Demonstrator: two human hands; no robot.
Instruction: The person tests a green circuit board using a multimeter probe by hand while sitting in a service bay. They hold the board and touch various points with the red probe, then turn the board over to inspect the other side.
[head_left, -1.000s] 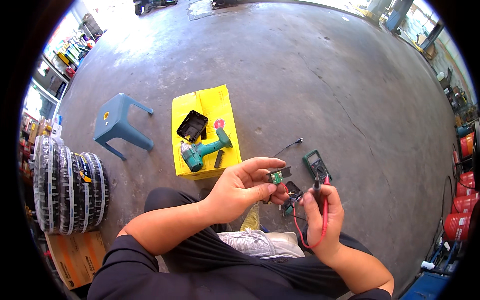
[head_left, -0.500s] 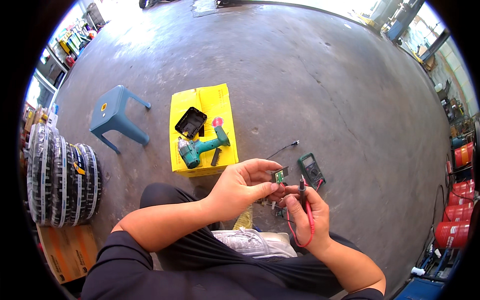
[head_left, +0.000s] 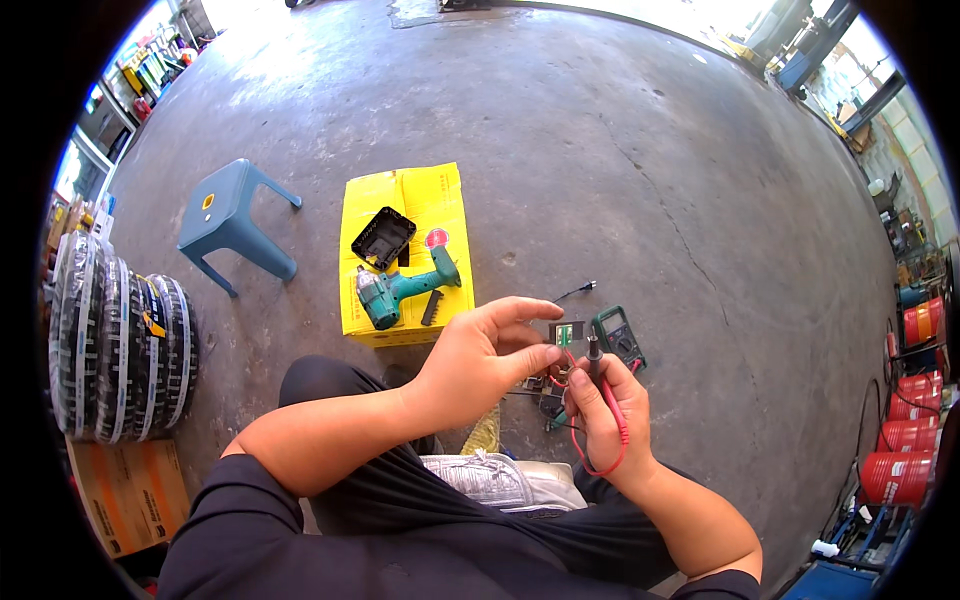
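Note:
My left hand (head_left: 478,352) pinches a small green circuit board (head_left: 565,335) with a dark backing between thumb and fingers. Just right of it, my right hand (head_left: 612,412) is closed around multimeter probes; a black probe (head_left: 594,352) points upward, and a red lead (head_left: 622,425) loops down past the wrist. Whether a probe tip touches the board I cannot make out. Behind my right hand lies a green-framed multimeter (head_left: 621,336) on the floor. Small parts and wires (head_left: 545,388) sit partly hidden beneath my hands.
A yellow box (head_left: 425,190) ahead carries a teal cordless power tool (head_left: 400,285), an open black plastic housing (head_left: 384,238) and a black strip (head_left: 431,308). A blue stool (head_left: 225,205) and wrapped tyres (head_left: 115,350) stand left; red drums (head_left: 900,478) line the right.
The circuit board has turned to face upward more, and my left fingers have spread a little behind it. The right hand with the probes has shifted slightly left and down.

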